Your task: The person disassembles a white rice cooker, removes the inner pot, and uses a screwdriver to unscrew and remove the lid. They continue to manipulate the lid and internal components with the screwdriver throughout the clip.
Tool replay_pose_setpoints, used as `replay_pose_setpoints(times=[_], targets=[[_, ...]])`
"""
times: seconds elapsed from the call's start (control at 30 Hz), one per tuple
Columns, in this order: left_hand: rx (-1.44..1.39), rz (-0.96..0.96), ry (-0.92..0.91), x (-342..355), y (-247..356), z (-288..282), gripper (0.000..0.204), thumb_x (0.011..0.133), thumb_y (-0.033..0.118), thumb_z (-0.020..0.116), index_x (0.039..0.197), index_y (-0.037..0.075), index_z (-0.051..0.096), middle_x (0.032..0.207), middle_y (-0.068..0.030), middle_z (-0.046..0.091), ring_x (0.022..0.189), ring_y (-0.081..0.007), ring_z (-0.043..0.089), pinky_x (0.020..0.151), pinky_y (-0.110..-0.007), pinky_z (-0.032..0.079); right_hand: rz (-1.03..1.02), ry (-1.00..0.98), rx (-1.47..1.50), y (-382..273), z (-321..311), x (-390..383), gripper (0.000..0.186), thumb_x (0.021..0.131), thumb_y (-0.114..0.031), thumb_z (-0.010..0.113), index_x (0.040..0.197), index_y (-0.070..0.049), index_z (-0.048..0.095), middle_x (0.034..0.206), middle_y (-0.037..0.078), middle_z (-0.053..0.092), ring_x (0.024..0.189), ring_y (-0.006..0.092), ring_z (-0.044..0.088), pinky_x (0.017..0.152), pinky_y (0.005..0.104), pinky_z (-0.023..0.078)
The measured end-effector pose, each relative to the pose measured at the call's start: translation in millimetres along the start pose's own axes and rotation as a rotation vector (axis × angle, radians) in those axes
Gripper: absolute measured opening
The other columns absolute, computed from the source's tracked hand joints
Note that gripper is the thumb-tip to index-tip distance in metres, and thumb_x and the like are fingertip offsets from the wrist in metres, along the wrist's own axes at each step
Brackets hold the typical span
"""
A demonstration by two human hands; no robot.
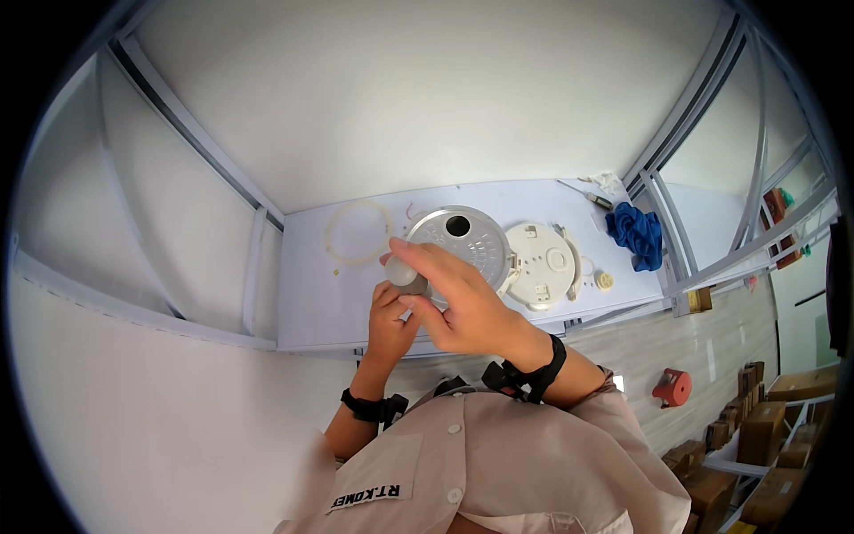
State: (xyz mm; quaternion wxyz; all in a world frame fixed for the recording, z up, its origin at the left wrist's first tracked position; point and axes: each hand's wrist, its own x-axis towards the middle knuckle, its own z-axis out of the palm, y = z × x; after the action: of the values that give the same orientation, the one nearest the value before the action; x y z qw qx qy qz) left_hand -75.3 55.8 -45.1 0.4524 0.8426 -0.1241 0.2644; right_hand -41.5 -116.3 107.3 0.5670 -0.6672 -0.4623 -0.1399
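Note:
Both hands meet above the front of the table around a small grey, round, cylinder-like piece [406, 274]; its exact kind I cannot make out. My right hand [467, 307] is closed on it, with fingers over the far side and the thumb on the near side. My left hand [390, 322] is curled round its lower left side, and its fingertips are partly hidden. Just behind the hands lies a round silver metal lid plate [480, 240] with a dark round hole, partly covered by my right hand. A round cream plastic lid cover [538, 267] sits to its right.
A pale ring gasket [331, 233] lies at the table's left, near a tiny yellow bit [335, 272]. On the right are a small cream round cap [604, 280], a blue cloth [634, 237] and a screwdriver [598, 200]. White frame posts flank the table [311, 307]. A red stool [673, 388] stands on the floor.

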Motion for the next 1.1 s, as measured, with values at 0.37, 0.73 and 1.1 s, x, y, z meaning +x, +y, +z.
replay_pose_setpoints(times=[0.37, 0.73, 1.1], targets=[[0.086, 0.174, -0.01, 5, 2, -5, 0.019, 0.081, 0.004, 0.087, 0.099, 0.008, 0.084, 0.109, -0.0028, 0.077, 0.115, -0.0298, 0.067, 0.096, -0.042, 0.056, 0.418, 0.35, -0.145, 7, -63, -2, 0.059, 0.09, -0.002, 0.07, 0.147, -0.004, 0.055, 0.111, 0.013, 0.067, 0.093, 0.0233, 0.065, 0.085, 0.0363, 0.054], [0.105, 0.237, 0.031, 3, 2, -2, 0.025, 0.074, 0.005, 0.092, 0.097, 0.009, 0.084, 0.108, -0.0024, 0.078, 0.115, -0.0298, 0.069, 0.094, -0.041, 0.059, 0.863, 0.108, -0.361, 83, -95, -93, 0.032, 0.088, -0.007, 0.071, 0.12, -0.004, 0.066, 0.098, 0.02, 0.074, 0.089, 0.0335, 0.073, 0.081, 0.0403, 0.057], [0.3, 0.032, 0.049, 15, -22, -26, 0.024, 0.086, 0.005, 0.084, 0.111, 0.006, 0.083, 0.119, -0.0083, 0.078, 0.12, -0.0319, 0.07, 0.1, -0.041, 0.057, 0.809, -0.016, -0.321, 59, -81, -95, 0.041, 0.083, -0.019, 0.087, 0.115, 0.0, 0.069, 0.1, 0.02, 0.071, 0.087, 0.0357, 0.071, 0.079, 0.0421, 0.057]])
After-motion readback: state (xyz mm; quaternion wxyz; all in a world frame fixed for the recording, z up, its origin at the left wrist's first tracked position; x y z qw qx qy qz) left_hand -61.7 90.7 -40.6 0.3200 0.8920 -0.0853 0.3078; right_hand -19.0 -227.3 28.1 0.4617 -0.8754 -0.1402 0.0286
